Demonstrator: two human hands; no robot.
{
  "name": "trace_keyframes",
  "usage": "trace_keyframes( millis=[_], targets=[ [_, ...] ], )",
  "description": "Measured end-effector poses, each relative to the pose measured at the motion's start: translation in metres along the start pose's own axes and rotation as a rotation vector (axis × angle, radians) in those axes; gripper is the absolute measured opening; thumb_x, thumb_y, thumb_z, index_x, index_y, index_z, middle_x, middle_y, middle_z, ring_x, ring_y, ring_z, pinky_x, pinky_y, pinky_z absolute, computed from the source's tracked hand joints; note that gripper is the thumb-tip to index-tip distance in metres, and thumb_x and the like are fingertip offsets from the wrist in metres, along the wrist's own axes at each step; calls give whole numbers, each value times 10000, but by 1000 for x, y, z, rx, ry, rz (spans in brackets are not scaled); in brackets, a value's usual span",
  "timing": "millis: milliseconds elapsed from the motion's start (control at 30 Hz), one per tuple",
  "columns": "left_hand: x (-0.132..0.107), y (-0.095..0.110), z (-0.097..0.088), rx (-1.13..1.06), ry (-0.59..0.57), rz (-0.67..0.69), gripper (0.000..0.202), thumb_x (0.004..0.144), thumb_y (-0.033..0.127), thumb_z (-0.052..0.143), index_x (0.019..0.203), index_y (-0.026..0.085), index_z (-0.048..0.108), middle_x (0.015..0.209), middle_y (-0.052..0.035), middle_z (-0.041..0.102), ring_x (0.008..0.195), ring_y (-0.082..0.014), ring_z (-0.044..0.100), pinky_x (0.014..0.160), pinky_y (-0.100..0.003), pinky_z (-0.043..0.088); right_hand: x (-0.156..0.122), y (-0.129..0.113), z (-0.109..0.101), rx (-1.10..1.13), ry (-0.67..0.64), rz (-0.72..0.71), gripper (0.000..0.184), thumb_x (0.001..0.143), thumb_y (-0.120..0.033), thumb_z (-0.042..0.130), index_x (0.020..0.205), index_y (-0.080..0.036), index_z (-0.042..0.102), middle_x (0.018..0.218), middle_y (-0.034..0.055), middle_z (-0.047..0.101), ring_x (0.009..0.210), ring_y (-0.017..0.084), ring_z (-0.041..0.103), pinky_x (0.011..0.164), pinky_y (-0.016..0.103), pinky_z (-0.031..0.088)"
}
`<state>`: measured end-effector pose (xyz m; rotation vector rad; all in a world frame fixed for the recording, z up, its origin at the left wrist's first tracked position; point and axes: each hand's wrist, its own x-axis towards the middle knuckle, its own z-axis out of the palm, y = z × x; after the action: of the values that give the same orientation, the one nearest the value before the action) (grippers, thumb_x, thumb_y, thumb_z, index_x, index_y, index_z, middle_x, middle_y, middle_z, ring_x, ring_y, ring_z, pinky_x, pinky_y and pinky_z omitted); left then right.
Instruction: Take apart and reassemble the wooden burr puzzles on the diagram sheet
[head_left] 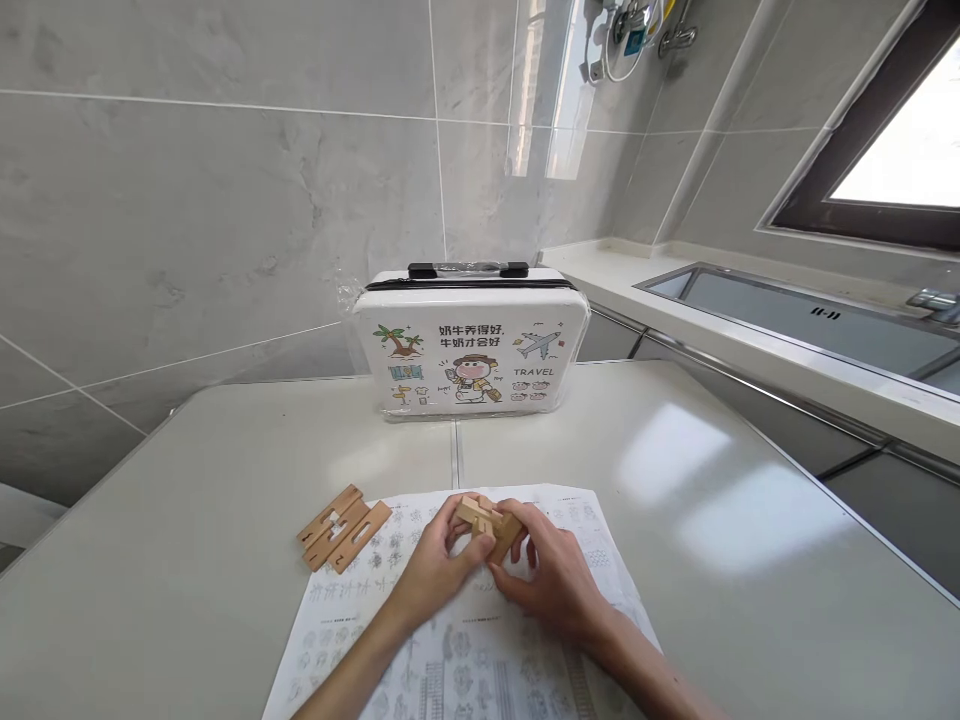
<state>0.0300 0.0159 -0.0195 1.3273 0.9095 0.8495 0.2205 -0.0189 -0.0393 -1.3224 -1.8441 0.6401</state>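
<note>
A grey tiled wall rises beyond the sheet, and a pale table lies under it. To the sheet's right, farther back, runs a white counter with a sink set in it; a dark-framed window is above them, in the far right. The sheet itself is covered in small printed diagrams. Straight behind it, apart, a white case with cartoon prints and a black handle stands upright in clear wrap.

Over the sheet's upper middle, the left hand and right hand are both curled, gripping one cluster between thumbs and fingers. At the sheet's upper left corner, three slotted wooden strips lie side by side, partly overhanging its edge onto the table; numerals mark them. The cluster, several wooden blocks crossed together, is above the sheet; fingers hide part of its joints.
</note>
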Motion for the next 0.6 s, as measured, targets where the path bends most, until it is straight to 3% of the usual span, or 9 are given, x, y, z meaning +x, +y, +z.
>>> trace_keyframes(
  millis=[100, 167, 300, 600],
  targets=[
    [2, 4, -7, -37, 69, -13, 503, 920, 582, 714, 1280, 252, 592, 1327, -135, 715, 1273, -308, 648, 1137, -466, 449, 3, 1, -2, -15, 34, 7, 591, 824, -241, 682, 1390, -295, 523, 1079, 40, 710, 780, 211, 696, 666, 344, 572],
    [2, 7, -11, -51, 104, -17, 525, 920, 599, 708, 1293, 252, 579, 1371, -145, 701, 1302, -311, 635, 1166, -483, 427, 5, 3, -2, -17, 56, 2, 603, 807, -256, 713, 1385, -285, 543, 1209, 76, 693, 949, 257, 714, 790, 381, 611],
    [3, 7, -13, -26, 91, 8, 573, 871, 614, 760, 1278, 241, 607, 1385, -160, 700, 1320, -337, 629, 1192, -501, 408, 5, 11, 3, -56, 77, -46, 588, 786, -259, 739, 1349, -266, 570, 1312, 118, 663, 1200, 335, 648, 1016, 490, 571],
    [5, 3, -12, 67, 122, 18, 616, 793, 548, 849, 1291, 234, 671, 1381, -136, 697, 1297, -351, 625, 1152, -451, 447, 3, 22, 17, -161, 123, -61, 576, 794, -282, 773, 1334, -220, 583, 1435, 167, 588, 1369, 390, 518, 1119, 594, 496]
  ],
)
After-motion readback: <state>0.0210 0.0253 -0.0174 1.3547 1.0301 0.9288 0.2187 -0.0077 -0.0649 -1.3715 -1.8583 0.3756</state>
